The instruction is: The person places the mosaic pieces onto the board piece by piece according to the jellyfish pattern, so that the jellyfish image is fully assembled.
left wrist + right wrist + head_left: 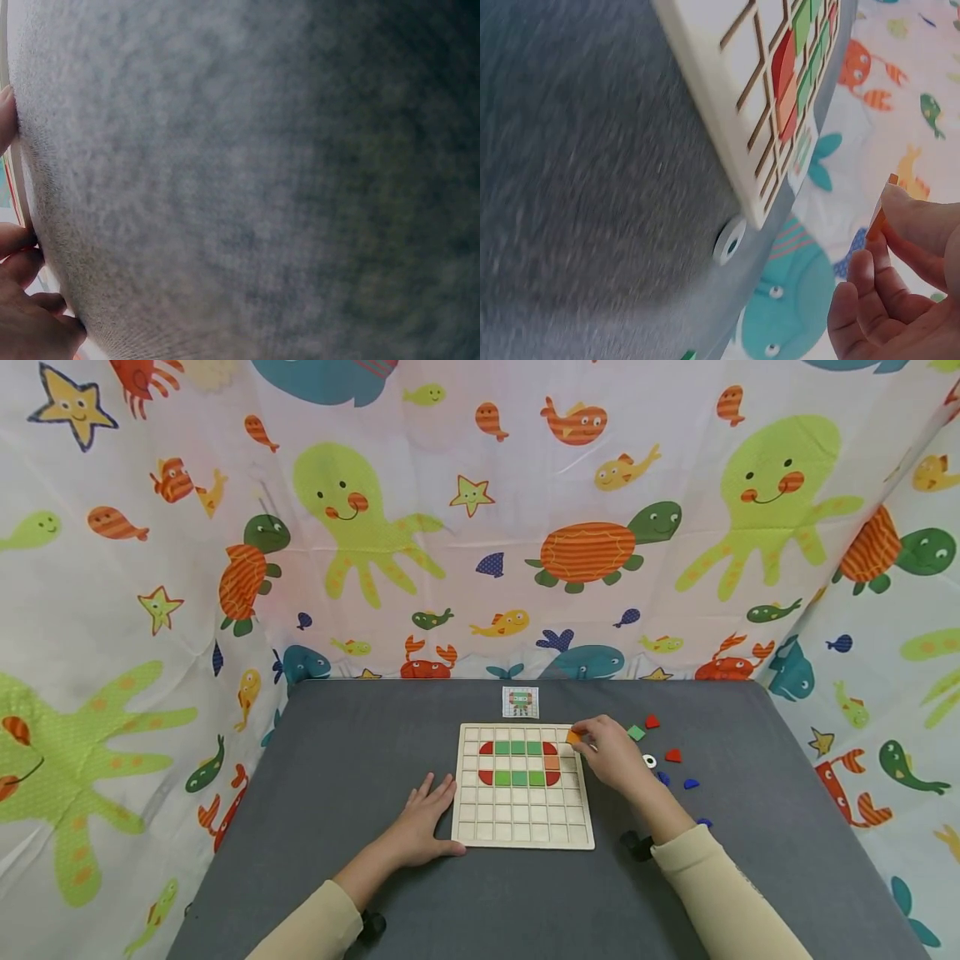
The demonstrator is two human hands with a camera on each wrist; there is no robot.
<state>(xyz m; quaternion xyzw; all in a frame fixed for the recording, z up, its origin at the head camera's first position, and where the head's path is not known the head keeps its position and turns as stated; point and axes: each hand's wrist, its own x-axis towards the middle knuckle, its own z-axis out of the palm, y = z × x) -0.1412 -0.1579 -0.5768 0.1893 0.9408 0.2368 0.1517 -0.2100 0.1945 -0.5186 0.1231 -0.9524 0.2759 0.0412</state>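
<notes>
A pale wooden grid board lies on the grey table, holding red, green and orange pieces in two rows. My right hand pinches an orange piece above the board's upper right corner; in the right wrist view the hand holds that orange piece between thumb and finger, clear of the board. My left hand rests with spread fingers at the board's left edge and lower left corner. Fingers of the left hand show at the left wrist view's edge.
A small pattern card lies behind the board. To the right are a green piece, red pieces, several blue pieces and a white ring. A curtain with printed sea animals hangs behind the table.
</notes>
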